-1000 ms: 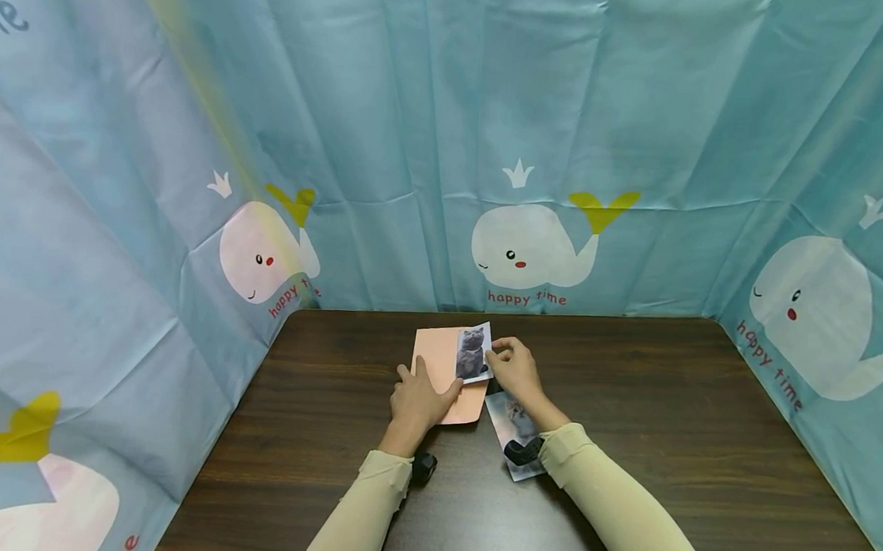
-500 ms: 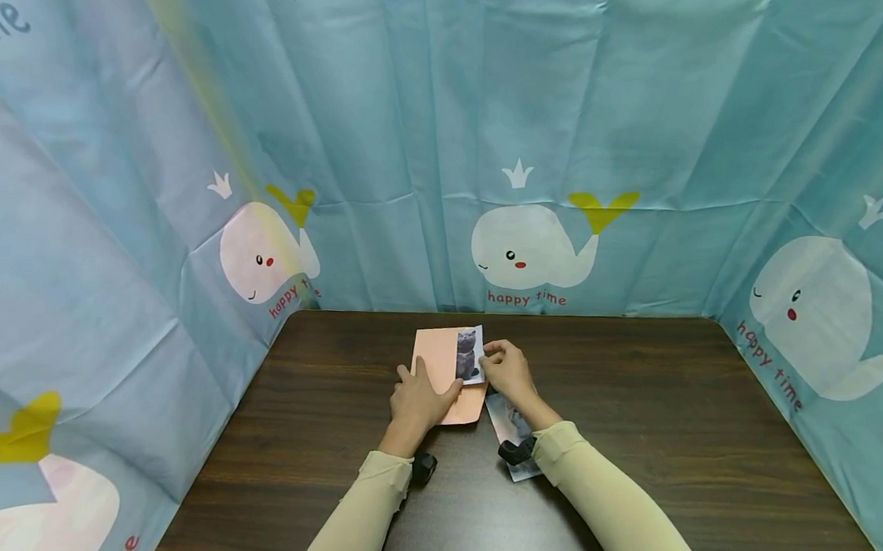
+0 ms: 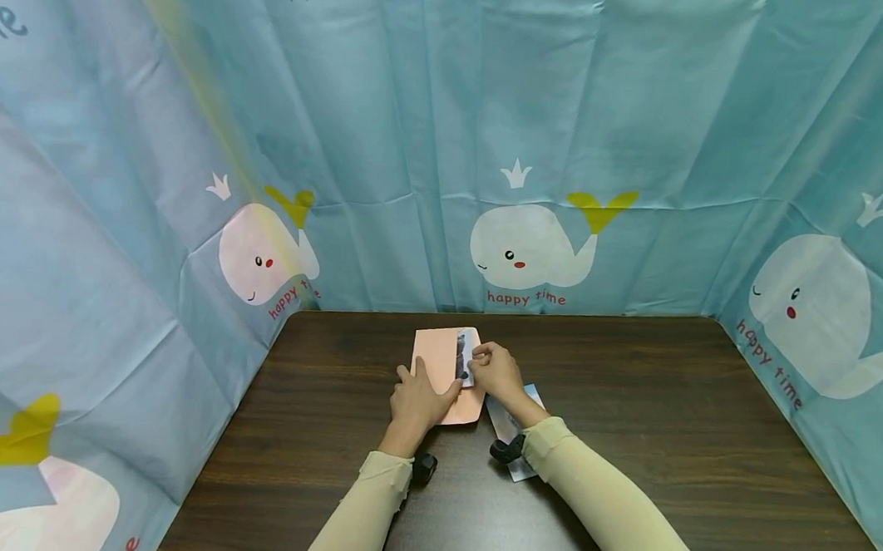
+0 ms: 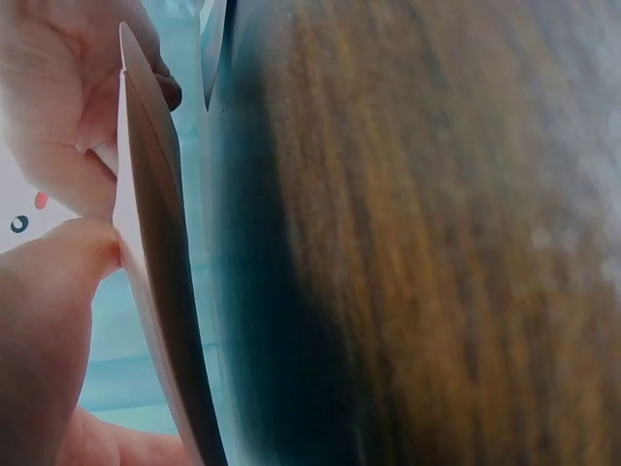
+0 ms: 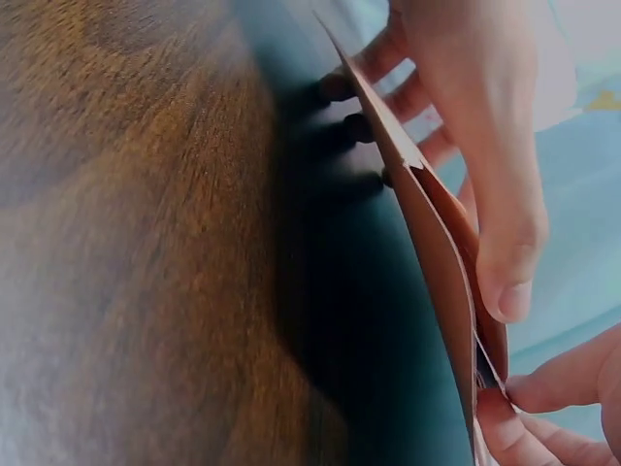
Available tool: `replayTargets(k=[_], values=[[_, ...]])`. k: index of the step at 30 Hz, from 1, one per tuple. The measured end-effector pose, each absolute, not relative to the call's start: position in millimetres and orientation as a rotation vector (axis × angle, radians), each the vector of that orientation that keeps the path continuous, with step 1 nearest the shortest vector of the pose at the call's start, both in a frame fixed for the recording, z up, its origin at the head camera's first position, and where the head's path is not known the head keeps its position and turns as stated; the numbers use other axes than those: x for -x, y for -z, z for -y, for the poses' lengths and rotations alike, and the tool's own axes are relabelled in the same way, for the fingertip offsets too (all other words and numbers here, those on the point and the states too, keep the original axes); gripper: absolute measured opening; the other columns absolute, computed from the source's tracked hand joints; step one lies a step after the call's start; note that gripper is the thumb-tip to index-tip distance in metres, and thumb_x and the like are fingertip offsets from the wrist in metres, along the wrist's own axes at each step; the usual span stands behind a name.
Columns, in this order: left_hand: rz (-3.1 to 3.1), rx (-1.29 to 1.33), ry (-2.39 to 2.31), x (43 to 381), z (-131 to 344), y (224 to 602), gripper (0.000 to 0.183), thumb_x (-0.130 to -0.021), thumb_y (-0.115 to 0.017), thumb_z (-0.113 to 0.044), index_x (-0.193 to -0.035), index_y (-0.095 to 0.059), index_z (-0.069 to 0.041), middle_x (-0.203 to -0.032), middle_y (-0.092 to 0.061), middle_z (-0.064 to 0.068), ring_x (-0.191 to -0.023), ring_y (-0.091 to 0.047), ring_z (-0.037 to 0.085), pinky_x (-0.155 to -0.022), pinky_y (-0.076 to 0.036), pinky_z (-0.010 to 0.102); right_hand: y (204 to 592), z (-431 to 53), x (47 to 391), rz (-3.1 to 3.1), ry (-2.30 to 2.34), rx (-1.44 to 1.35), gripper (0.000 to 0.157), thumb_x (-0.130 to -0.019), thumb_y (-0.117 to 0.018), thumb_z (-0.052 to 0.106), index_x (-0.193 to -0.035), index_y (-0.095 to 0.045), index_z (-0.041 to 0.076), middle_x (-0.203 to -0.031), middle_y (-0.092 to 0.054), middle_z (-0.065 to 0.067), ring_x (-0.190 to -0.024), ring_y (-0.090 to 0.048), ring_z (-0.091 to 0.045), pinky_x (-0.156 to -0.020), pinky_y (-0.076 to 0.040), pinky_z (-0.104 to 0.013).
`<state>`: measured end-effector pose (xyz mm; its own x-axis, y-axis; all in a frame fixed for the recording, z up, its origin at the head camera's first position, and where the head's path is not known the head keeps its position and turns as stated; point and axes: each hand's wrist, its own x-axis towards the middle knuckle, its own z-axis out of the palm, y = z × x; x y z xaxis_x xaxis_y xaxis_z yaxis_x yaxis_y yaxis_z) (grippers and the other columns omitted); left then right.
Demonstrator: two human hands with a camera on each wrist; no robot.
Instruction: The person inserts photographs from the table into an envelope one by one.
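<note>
A peach paper envelope (image 3: 434, 350) is held tilted up off the table by my left hand (image 3: 417, 403). In the right wrist view, that hand's fingers reach behind the envelope and its thumb (image 5: 514, 296) lies on the front side. My right hand (image 3: 500, 373) pinches the right edge of a cat photo (image 3: 469, 352), most of which is hidden inside the envelope's pocket. Only a narrow strip of the photo shows between the pocket edge and the fingertips. A second photo (image 3: 503, 424) lies on the table under my right wrist, partly covered by it.
The dark wooden table (image 3: 630, 402) spreads around the hands. Behind it and along both sides hangs a light blue curtain (image 3: 389, 140) printed with whales. A black wrist device (image 3: 507, 449) sits on the right wrist, another (image 3: 424, 468) on the left.
My right hand has moved left, sliding the cat photo deeper into the envelope, so less of it shows. My left hand and the envelope have stayed in place.
</note>
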<state>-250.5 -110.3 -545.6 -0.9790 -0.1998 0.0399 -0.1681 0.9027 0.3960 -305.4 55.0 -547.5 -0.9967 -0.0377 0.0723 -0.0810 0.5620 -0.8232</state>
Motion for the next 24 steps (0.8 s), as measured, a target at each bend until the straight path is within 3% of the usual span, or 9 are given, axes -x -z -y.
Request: replayTargets(k=[9,20,24], values=[[2.97,-0.275,0.596,249,110,545,0.106,-0.091,-0.068,-0.074,-0.162,-0.041,0.0,-0.136,-0.048,0.036,-0.097,-0.068,0.05,-0.078,-0.059,0.056,550,-44,306,2.776,-1.309,-0.14,0.023,-0.097,-0.077,0.02,-0.119,-0.076,0.011,-0.098,-0.08,-0.002,-0.092,-0.074,-0.027,-0.106,-0.041,-0.057],[2.983,-0.281,0.596,249,110,544,0.105,-0.091,-0.068,-0.073,-0.162,-0.04,0.0,-0.139,-0.046,0.036,-0.1,-0.067,0.05,-0.079,-0.059,0.056,550,-35,302,2.808,-1.235,-0.133,0.02,-0.1,-0.074,0.023,-0.115,-0.078,0.012,-0.095,-0.08,0.0,-0.092,-0.073,-0.028,-0.098,-0.043,-0.053],[2.973,-0.273,0.595,250,110,545,0.105,-0.091,-0.068,-0.072,-0.161,-0.041,0.001,-0.137,-0.047,0.036,-0.098,-0.068,0.05,-0.077,-0.059,0.056,550,-37,302,2.806,-1.242,-0.14,0.019,-0.1,-0.073,0.022,-0.115,-0.08,0.012,-0.096,-0.08,-0.001,-0.096,-0.073,-0.03,-0.101,-0.044,-0.054]])
